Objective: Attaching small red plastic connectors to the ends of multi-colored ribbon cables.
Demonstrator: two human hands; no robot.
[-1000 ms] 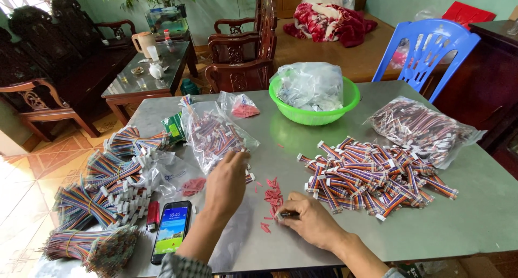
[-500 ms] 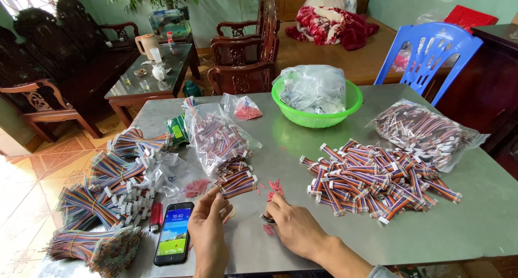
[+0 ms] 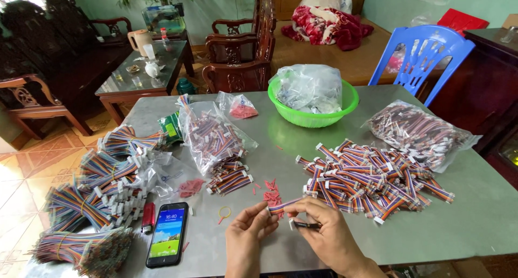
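Note:
My left hand [image 3: 245, 235] and my right hand [image 3: 324, 232] meet near the table's front edge and pinch one short multicoloured ribbon cable [image 3: 285, 204] between them. The right hand also grips a small dark tool [image 3: 306, 224]. Just beyond the hands lie small red bits [image 3: 272, 192] on the grey table [image 3: 475, 224]. A big loose heap of the same short cables [image 3: 372, 178] lies to the right. A small stack of cables [image 3: 231, 181] sits left of the hands, below an open clear bag of cables [image 3: 211, 135].
A phone [image 3: 167, 235], a red lighter [image 3: 148, 217] and bundles of long rainbow wires [image 3: 86, 202] lie at the left. A yellow rubber band [image 3: 224, 212] lies by the phone. A green bowl [image 3: 345, 102] with plastic bags stands at the back; a full cable bag [image 3: 418, 131] at right.
Both hands came back from the table's middle toward me. They lifted one short cable and now hold it together; earlier the left hand rested near the stack of cables.

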